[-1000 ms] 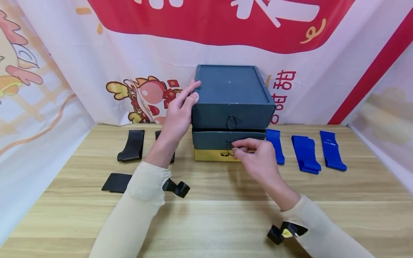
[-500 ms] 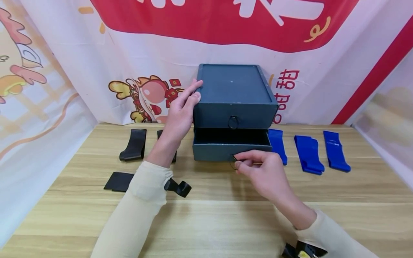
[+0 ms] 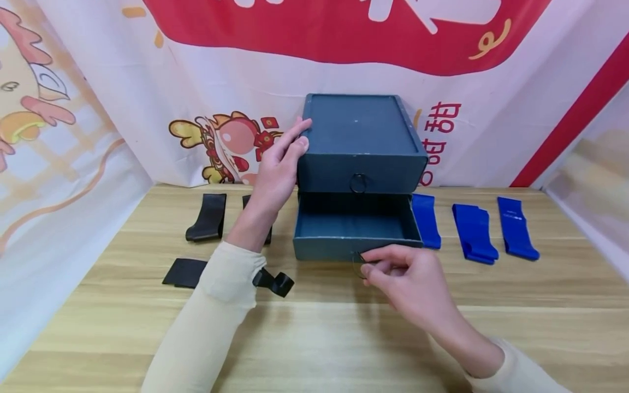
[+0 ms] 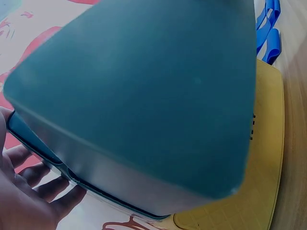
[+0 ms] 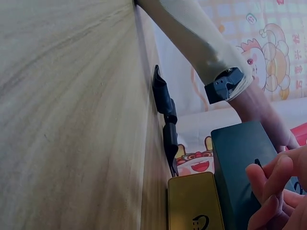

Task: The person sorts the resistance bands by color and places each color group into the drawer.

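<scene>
A dark blue drawer unit [image 3: 361, 123] stands against the backdrop. Its lower blue drawer [image 3: 319, 249] is pulled well out, and the inside shows bare. My right hand [image 3: 415, 281] pinches the thin ring pull [image 3: 361, 256] on that drawer's front between thumb and forefinger. At the unit's upper left side rests my left hand [image 3: 278, 166], fingers extended along the edge. The upper drawer is closed, with its own ring pull [image 3: 358, 183] hanging down. Below the blue drawer lies a yellow drawer [image 5: 194, 196], hidden in the head view; the left wrist view also shows its yellow side [image 4: 268, 134].
On the left of the wooden table [image 3: 319, 338] lie black bands [image 3: 208, 215], one partly behind my left forearm, and another black piece [image 3: 185, 272] nearer. Three blue bands [image 3: 474, 232] lie right of the unit. A printed cloth backdrop [image 3: 245, 71] rises behind.
My right hand has drawn the lower blue drawer out toward me by its ring, from nearly closed to wide open. The drawer now covers the yellow one. My left hand has stayed on the unit.
</scene>
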Demonstrator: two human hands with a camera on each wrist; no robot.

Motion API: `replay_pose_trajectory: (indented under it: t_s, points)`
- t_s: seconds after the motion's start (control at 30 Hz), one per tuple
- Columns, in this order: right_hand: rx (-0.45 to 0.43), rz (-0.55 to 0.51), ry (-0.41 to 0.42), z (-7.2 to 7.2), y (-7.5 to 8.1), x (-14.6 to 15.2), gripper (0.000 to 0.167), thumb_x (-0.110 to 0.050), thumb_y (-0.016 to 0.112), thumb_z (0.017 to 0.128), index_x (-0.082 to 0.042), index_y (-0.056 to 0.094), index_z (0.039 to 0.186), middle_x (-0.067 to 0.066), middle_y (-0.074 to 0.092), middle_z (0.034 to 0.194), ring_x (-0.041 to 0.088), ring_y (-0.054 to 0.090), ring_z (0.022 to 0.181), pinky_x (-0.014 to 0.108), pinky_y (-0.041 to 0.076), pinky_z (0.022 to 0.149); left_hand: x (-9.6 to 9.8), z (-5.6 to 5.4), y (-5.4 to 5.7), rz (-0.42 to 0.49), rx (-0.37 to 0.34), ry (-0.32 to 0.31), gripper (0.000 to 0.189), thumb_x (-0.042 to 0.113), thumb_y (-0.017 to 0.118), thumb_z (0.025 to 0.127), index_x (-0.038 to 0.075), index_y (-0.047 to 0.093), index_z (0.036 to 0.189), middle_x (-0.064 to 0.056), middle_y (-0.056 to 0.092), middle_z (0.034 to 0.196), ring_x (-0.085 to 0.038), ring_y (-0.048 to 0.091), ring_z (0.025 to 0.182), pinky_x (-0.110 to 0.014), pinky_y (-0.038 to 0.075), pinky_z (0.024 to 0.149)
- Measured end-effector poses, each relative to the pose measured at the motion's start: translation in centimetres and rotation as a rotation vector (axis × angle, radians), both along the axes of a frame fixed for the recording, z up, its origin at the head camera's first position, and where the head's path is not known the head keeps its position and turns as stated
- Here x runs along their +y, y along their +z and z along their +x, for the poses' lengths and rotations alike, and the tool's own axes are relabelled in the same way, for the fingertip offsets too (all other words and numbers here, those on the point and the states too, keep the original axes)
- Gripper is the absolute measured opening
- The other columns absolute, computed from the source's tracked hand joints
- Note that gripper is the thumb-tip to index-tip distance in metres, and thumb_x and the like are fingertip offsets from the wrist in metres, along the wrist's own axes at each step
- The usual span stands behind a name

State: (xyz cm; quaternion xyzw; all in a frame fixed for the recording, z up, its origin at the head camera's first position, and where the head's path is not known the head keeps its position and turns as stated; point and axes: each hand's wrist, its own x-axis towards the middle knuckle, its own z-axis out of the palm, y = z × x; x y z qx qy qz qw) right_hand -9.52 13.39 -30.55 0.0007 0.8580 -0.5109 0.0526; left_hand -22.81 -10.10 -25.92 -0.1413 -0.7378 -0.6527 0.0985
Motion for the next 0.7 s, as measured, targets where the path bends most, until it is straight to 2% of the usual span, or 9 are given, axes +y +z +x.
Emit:
replay_pose_trajectory:
  t_s: [0.17,0.47,0.7]
  points:
    - [-0.025,0.004,0.007,0.58,-0.11,0.08,0.019,-0.019,0.078,0.096,-0.016,0.081,0.115,0.003,0.081,0.089,0.028,0.062,0.057,0.030,0.049,0.046,0.02,-0.01,-0.04,-0.003,-0.002,0.000,0.045,0.035,0.046,0.114,0.031,0.052,0.158,0.022,0.034,0.171,0.001,0.028,0.160,-0.037,0.032,0.132]
    - [-0.004,0.014,0.007,0.84,0.01,0.33,0.020,-0.024,0.078,0.098,-0.018,0.081,0.117,0.001,0.081,0.092,0.034,0.065,0.058,0.030,0.050,0.048,0.37,-0.28,0.38,0.002,0.005,-0.013,0.045,0.035,0.047,0.114,0.031,0.052,0.158,0.022,0.035,0.170,0.002,0.029,0.159,-0.035,0.031,0.132]
    - [-0.001,0.024,0.007,1.01,-0.11,0.04,0.022,-0.029,0.081,0.096,-0.019,0.081,0.115,0.002,0.081,0.092,0.032,0.067,0.056,0.030,0.049,0.049,-0.08,-0.21,0.01,0.019,0.006,-0.005,0.045,0.034,0.048,0.113,0.029,0.054,0.157,0.021,0.037,0.170,0.004,0.030,0.158,-0.034,0.030,0.132]
